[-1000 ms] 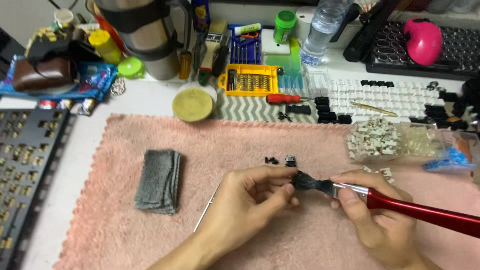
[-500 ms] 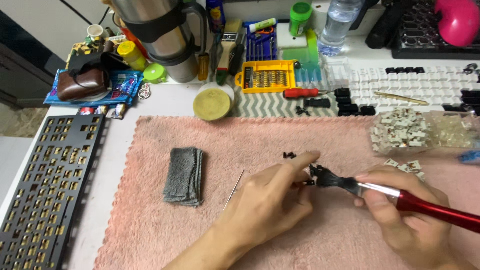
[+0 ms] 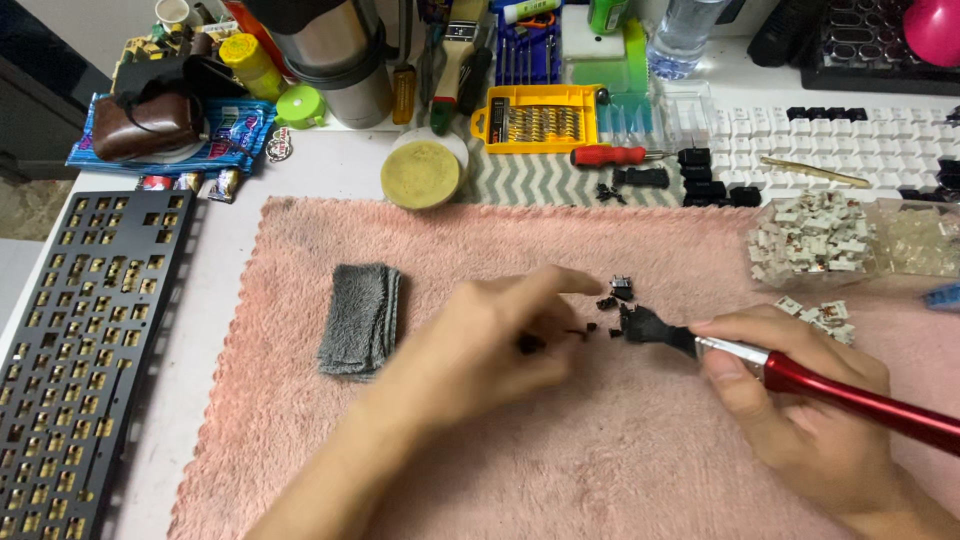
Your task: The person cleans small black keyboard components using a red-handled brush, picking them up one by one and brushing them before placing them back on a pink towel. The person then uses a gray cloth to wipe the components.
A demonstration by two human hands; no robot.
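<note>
Head view, near to far: right hand [image 3: 800, 420] grips a red-handled brush [image 3: 800, 375]; left hand [image 3: 490, 345] pinches a small black part [image 3: 530, 345] above the pink towel [image 3: 600, 480]; loose black pieces [image 3: 615, 295] lie just beyond the bristles; yellow bit case [image 3: 535, 118] farther back.

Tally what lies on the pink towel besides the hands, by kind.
Folded grey cloth: 1
Red-handled brush, in the right hand: 1
Small black parts near the left hand: about 5, too small to be sure
Total: about 7
</note>
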